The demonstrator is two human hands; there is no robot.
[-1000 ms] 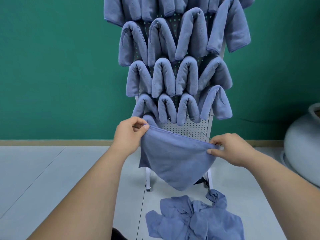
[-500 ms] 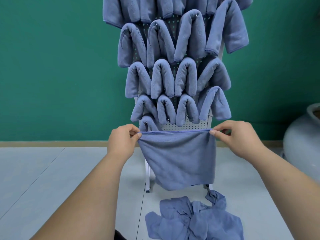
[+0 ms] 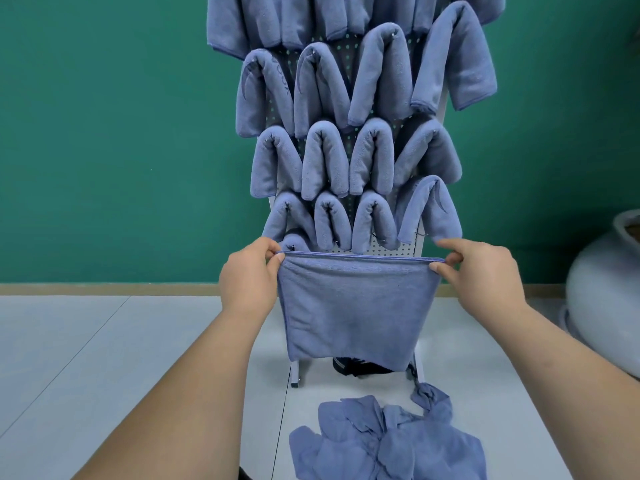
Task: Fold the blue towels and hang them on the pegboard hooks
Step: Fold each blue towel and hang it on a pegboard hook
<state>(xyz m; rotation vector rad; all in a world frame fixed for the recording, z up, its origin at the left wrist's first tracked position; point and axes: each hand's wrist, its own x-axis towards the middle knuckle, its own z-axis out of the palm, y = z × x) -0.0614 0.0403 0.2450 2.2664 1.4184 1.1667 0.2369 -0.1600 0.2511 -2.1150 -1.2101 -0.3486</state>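
I hold a blue towel (image 3: 356, 306) stretched flat in front of the white pegboard (image 3: 391, 249). My left hand (image 3: 249, 277) pinches its top left corner and my right hand (image 3: 481, 271) pinches its top right corner. The top edge runs level and taut; the towel hangs doubled below it. Several folded blue towels (image 3: 346, 150) hang in rows on the pegboard hooks above. A heap of loose blue towels (image 3: 388, 441) lies on the floor below.
A green wall stands behind the pegboard. A large pale grey pot (image 3: 609, 299) sits on the floor at the right. The pegboard's white legs (image 3: 295, 374) rest on the light tiled floor, with a dark object (image 3: 360, 367) between them.
My right hand rose and moved outward, pulling the towel from a slanted, sagging shape into a flat rectangle with a level top edge. The left hand stayed nearly still.
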